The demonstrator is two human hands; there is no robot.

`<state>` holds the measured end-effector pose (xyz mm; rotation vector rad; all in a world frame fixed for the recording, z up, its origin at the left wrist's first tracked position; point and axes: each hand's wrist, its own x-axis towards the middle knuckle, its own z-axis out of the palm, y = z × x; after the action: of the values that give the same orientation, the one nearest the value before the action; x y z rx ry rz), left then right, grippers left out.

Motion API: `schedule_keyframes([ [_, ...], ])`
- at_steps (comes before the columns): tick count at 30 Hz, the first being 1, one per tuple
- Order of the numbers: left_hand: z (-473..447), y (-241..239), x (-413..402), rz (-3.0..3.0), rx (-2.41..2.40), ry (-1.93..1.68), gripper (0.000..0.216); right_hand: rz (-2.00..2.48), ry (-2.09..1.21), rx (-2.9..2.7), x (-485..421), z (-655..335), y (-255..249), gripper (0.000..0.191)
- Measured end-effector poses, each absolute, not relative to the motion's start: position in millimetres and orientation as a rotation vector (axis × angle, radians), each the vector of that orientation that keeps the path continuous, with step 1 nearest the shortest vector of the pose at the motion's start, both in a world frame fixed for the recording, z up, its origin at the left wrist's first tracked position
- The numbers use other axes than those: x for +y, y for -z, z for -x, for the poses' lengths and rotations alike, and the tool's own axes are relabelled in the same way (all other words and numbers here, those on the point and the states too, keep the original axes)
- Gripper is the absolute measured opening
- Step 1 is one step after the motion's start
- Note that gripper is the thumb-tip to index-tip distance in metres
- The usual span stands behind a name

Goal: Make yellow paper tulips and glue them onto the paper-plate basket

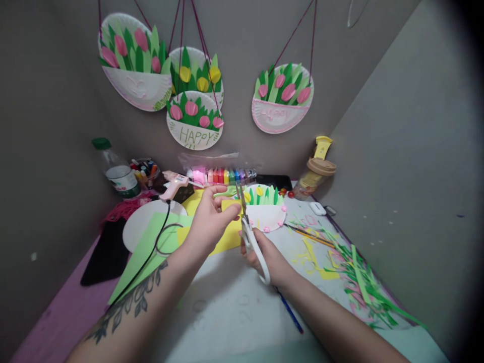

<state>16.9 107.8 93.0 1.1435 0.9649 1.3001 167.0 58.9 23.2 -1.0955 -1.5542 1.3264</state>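
Left forearm (166,292) angling in from the lower left, a dark leafy tattoo (140,305) along it, left hand (212,217) pinching between thumb (231,214) and fingers (216,190) — right forearm (336,317) bare, right hand (266,254) slightly lower, its fingers curled in a grip

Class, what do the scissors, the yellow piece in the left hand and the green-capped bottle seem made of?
Scissors: grey blades, probably metal; smooth white handles, likely plastic.
Yellow piece: flat, matte, so likely paper or card.
Bottle: clear, smooth-looking shoulder, probably plastic.

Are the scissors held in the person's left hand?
No, the right hand holds the scissors, while the left hand holds yellow paper.
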Motion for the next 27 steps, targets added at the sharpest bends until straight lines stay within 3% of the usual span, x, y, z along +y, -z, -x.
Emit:
schedule_keyframes([
  [27, -11.6, -96.5, 108.0, -1.271, 1.028, -1.288, 0.037, 1.107, -1.364, -1.545, 59.0, -168.7, -26.1, 0.043],
])
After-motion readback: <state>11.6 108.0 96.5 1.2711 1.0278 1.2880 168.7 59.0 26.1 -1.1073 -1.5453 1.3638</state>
